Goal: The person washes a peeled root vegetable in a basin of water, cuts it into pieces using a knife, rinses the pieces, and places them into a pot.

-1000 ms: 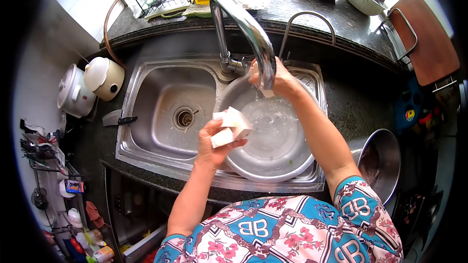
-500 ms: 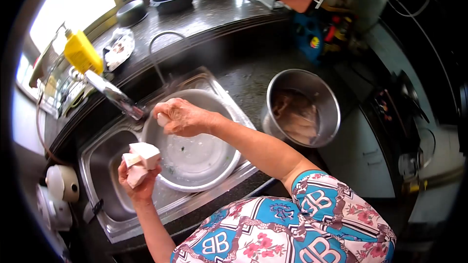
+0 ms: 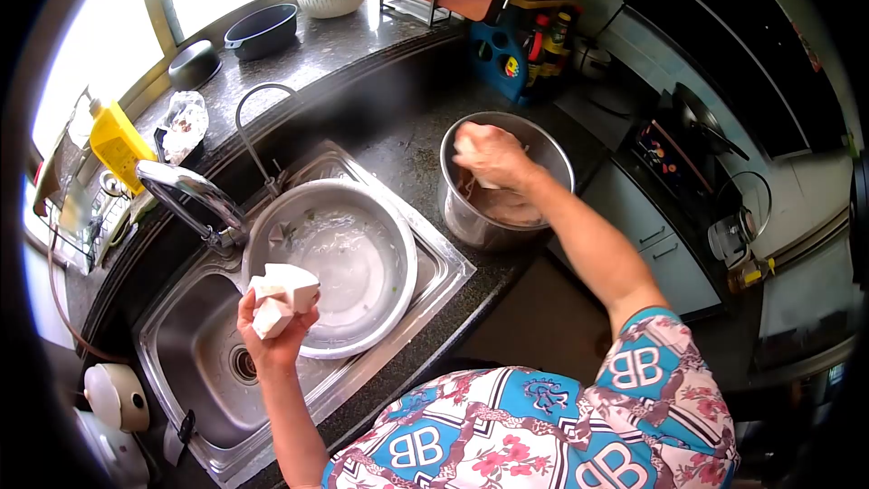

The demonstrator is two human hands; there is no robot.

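Note:
My left hand point(image 3: 276, 335) is closed around several pale, pinkish-white cut chunks point(image 3: 288, 290) that look like root vegetable, held above the near-left rim of a large metal basin point(image 3: 409, 294). The basin sits over the sink and holds shallow water, with one small piece point(image 3: 278, 234) near its left wall. My right hand point(image 3: 493, 156) reaches into the mouth of a deep steel pot point(image 3: 471, 225), fingers curled downward. A bit of a pale chunk point(image 3: 489, 185) shows beneath them; most of it is hidden. Brownish-pink pieces resembling meat point(image 3: 511, 208) lie in the pot.
A chrome faucet point(image 3: 190, 190) arches near the basin's left side, beside the sink bowl point(image 3: 195, 371). Along the window ledge are a yellow bottle point(image 3: 118, 145), a dark oval pan point(image 3: 262, 32) and a white colander point(image 3: 333, 0). A blue rack point(image 3: 498, 63) with bottles stands behind the pot.
My right hand has moved from above the basin, rightward into the pot's mouth. My left hand still holds its chunks near the basin. The view has shifted right.

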